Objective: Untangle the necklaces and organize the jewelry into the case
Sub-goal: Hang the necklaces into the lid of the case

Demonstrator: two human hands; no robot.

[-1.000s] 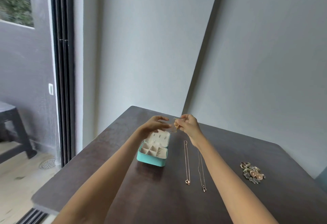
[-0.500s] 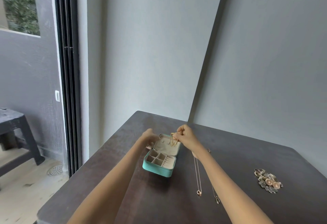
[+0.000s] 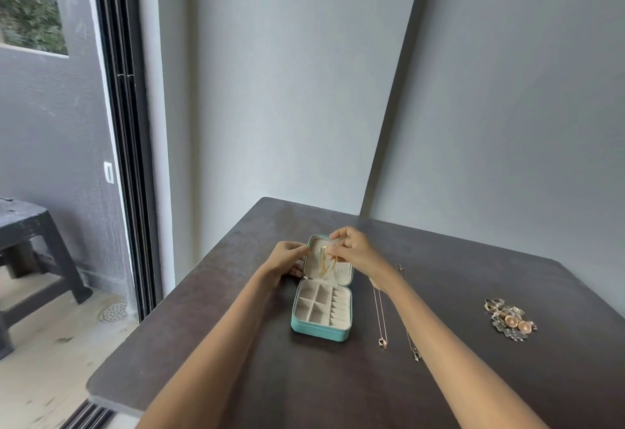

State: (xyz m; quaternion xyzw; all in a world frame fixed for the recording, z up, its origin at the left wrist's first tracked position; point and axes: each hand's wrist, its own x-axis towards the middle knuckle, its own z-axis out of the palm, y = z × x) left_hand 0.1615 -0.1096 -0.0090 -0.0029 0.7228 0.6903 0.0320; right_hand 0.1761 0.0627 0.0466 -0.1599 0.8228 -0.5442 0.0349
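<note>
Right hand point(image 3: 355, 248) fingers pinch thin gold chain necklace point(image 3: 325, 261) against cream lid lining of open teal zip jewelry case point(image 3: 321, 293); left hand point(image 3: 286, 258) fingers grip lid's left edge.

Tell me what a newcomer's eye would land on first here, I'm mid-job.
First, the open teal jewelry case at the table's middle, where the right hand pinches a gold necklace against the lid's lining while the left hand holds the lid's left edge. To its right lie two thin necklaces, laid out straight on the dark table, and farther right a heap of earrings and rings.
</note>
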